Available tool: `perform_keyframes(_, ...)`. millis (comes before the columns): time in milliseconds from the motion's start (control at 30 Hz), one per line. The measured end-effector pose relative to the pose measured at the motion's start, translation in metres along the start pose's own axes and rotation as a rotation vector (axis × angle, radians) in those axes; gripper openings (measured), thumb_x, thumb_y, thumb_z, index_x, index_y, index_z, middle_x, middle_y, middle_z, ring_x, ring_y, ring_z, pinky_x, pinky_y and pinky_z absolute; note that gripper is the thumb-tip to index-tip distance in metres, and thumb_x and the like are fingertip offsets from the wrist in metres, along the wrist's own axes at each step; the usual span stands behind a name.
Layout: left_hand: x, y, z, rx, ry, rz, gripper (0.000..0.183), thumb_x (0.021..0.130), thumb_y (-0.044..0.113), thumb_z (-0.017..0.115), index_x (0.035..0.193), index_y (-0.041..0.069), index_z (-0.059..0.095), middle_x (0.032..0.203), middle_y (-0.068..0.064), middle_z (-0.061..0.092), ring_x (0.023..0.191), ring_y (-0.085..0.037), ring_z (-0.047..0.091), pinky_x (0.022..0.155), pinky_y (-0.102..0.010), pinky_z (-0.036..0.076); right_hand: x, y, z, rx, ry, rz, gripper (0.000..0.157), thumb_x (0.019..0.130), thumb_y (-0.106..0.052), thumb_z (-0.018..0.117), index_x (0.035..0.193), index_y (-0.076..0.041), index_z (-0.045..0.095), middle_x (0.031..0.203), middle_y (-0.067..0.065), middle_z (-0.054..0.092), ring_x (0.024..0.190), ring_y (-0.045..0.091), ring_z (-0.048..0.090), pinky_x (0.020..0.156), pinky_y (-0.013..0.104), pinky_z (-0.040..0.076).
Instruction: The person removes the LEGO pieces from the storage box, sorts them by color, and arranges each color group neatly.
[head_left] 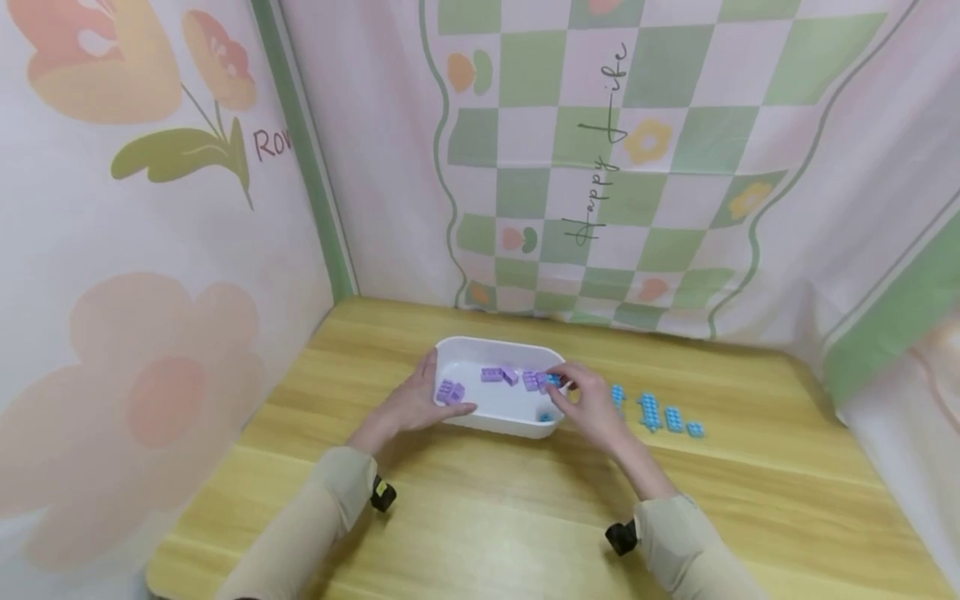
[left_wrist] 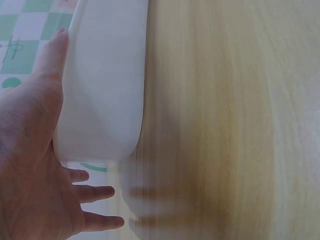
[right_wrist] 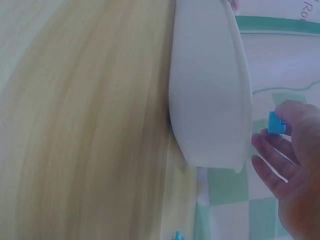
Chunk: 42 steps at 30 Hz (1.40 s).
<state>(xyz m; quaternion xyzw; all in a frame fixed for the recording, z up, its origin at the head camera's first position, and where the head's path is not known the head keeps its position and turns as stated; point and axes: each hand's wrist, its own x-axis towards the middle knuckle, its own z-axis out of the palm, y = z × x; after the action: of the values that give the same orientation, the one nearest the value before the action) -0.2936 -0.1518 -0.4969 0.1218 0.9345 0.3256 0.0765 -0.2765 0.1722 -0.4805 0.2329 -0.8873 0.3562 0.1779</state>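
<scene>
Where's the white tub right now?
The head view shows the white tub on the table, between the left hand and the right hand, left of the row of blue bricks.

Table (head_left: 480, 517): pale, wood-grained top before me.
Facing cloth (head_left: 375, 167): hangs beyond the table, bearing a green-and-white checkered panel (head_left: 532, 71).
Lettering (head_left: 596, 167): "Happy Life," which I read running upward on the panel.
Left cloth (head_left: 45, 225): large flowers (head_left: 97, 358), at my left.
Green stripe (head_left: 303, 150): slants down toward the table's far-left corner.
</scene>
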Motion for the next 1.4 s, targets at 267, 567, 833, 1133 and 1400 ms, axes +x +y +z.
perform_keyframes(267,0.000,-0.001,0.000,0.030,-0.013,-0.017,0.143,0.086,0.078,0.078,0.177,0.008,-0.007,0.186,-0.019,0.005,0.164,-0.049,0.035,0.135,-0.063,0.033,-0.009,0.007,-0.017,-0.003,0.059,0.069,0.022,0.098,0.004,0.075,0.120,0.007,0.075,0.111,0.020,0.079,0.099,0.034,0.073,0.090,0.054,0.066)
perform_keyframes(567,0.000,-0.002,0.001,0.014,-0.001,-0.017,0.142,0.086,0.078,0.078,0.177,0.007,-0.004,0.186,-0.021,0.007,0.164,-0.049,0.035,0.135,-0.064,0.033,-0.032,0.029,-0.053,-0.063,0.143,0.114,0.023,0.100,0.000,0.076,0.122,0.004,0.076,0.114,0.019,0.079,0.098,0.034,0.071,0.087,0.023,0.061)
perform_keyframes(833,0.000,-0.002,0.004,0.003,-0.004,-0.013,0.142,0.085,0.078,0.078,0.177,0.009,-0.005,0.186,-0.019,0.006,0.165,-0.048,0.034,0.135,-0.064,0.033,-0.072,0.062,-0.086,-0.138,0.164,0.212,0.029,0.100,-0.006,0.077,0.128,0.003,0.075,0.113,0.022,0.079,0.097,0.019,0.069,0.084,0.010,0.050)
perform_keyframes(1133,0.001,-0.004,0.004,0.025,-0.002,-0.014,0.142,0.086,0.079,0.077,0.177,0.007,-0.005,0.186,-0.020,0.006,0.166,-0.047,0.031,0.137,-0.062,0.030,-0.104,0.107,-0.120,-0.233,0.156,0.299,0.027,0.103,-0.008,0.074,0.127,0.005,0.075,0.115,0.029,0.079,0.096,0.005,0.065,0.077,0.009,0.046)
perform_keyframes(1400,0.002,-0.003,0.001,0.024,-0.002,-0.005,0.141,0.086,0.078,0.077,0.177,0.007,-0.005,0.186,-0.021,0.008,0.165,-0.048,0.033,0.136,-0.063,0.032,-0.127,0.136,-0.135,-0.249,0.101,0.404,0.029,0.104,-0.009,0.073,0.125,0.010,0.074,0.112,0.036,0.077,0.084,-0.017,0.050,0.067,0.007,0.047)
